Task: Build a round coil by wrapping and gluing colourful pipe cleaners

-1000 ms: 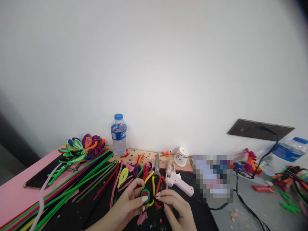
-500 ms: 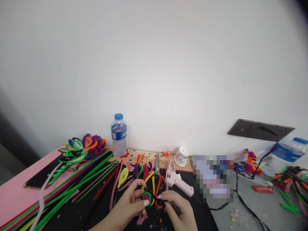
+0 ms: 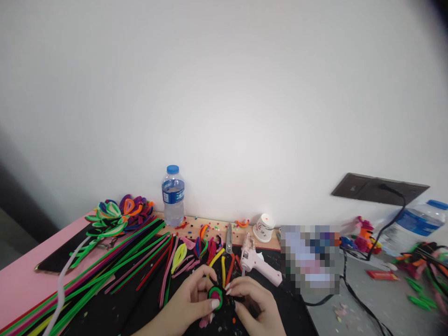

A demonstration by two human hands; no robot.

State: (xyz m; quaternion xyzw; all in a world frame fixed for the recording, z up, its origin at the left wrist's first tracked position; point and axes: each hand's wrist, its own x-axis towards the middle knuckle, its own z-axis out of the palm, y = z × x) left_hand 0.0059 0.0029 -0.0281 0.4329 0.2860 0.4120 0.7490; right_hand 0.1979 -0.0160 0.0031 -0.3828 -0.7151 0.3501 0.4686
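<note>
I have both hands in the head view, close together over the black mat (image 3: 133, 308) at the near middle of the desk (image 3: 329, 312). The left hand (image 3: 189, 301) grasps a green and magenta coil (image 3: 216, 295), its thumb lying on the coil's near edge. Just to the right, the right hand (image 3: 259, 303) has its thumb and fingers bent around a black strand (image 3: 230, 298), which I find hard to make out against the mat. Beyond the hands I see scissors (image 3: 228, 240), and to their right a pale pink glue gun (image 3: 259, 268) with a white cup (image 3: 264, 227) behind it. A yellow looped piece (image 3: 179, 258) lies left of the scissors, and long fuzzy stems (image 3: 115, 266) fan across the left side. Farther back, a water bottle (image 3: 172, 198) stands upright near the wall (image 3: 224, 116).
</note>
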